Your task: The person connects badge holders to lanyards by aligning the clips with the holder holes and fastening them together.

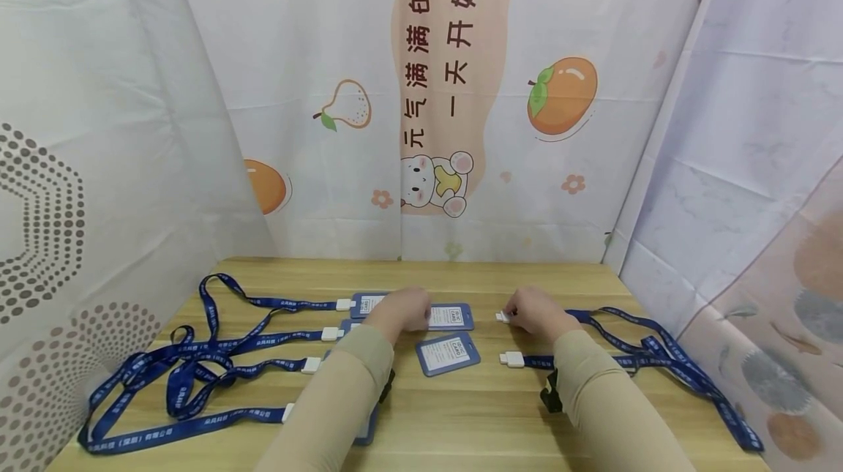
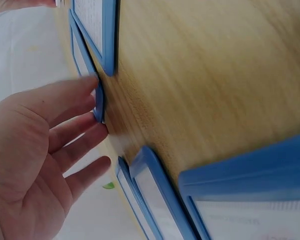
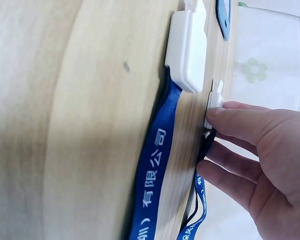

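Note:
My left hand is at the left end of a blue-framed ID card holder lying flat on the table. In the left wrist view, the thumb of this hand lies over the end of that holder, with the fingers at its edge. My right hand pinches the white clip of a blue lanyard between thumb and fingers, and the strap trails off to the right. A gap of bare wood separates this clip from the held card holder. Nearer me lies a second loose card holder, slightly tilted, facing another lanyard's white clip.
On the left of the wooden table, several blue lanyards lie in loops, clipped to card holders partly hidden by my left arm. Lanyard straps spread at the right. A printed curtain hangs along the back edge and sides.

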### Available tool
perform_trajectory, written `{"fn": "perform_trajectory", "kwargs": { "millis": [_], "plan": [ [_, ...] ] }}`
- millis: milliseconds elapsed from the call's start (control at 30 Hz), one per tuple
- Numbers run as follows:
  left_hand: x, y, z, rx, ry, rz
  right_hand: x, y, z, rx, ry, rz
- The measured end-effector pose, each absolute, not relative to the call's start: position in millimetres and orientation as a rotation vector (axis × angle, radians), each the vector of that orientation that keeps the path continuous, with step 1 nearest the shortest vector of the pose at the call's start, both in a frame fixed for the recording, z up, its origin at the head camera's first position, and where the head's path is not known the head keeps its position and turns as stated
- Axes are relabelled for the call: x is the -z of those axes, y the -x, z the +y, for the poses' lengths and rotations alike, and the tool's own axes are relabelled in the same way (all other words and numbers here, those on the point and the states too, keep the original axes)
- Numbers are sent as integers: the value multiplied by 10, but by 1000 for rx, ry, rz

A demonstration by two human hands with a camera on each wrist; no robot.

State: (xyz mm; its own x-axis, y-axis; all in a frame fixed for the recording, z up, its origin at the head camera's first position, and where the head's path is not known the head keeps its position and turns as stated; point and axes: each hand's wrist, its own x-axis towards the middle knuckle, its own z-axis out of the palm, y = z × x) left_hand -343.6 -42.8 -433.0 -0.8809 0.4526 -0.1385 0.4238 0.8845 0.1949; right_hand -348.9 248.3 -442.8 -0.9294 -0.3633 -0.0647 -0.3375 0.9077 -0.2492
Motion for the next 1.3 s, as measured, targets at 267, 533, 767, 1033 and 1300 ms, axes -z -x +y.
{"fn": "perform_trajectory", "kwargs": {
  "millis": [267,533,767,1033,1300],
  "plan": [
    [4302,3404,-456,-298,-671,2842,4429,3501,2481,351,551,2969],
    [4269,3382,-465,-336,-660,2830,4412,3500,2465,357,533,2957],
    [4270,3382,-454,-365,-634,2815,4387,3497,2476,387,529,2942],
    [4314,3402,-444,-398,-616,2807,4388,3486,2466,382,524,2934],
    [4327,3411,-442,-411,-591,2808,4379,3484,2452,341,542,2953]
  ]
}}
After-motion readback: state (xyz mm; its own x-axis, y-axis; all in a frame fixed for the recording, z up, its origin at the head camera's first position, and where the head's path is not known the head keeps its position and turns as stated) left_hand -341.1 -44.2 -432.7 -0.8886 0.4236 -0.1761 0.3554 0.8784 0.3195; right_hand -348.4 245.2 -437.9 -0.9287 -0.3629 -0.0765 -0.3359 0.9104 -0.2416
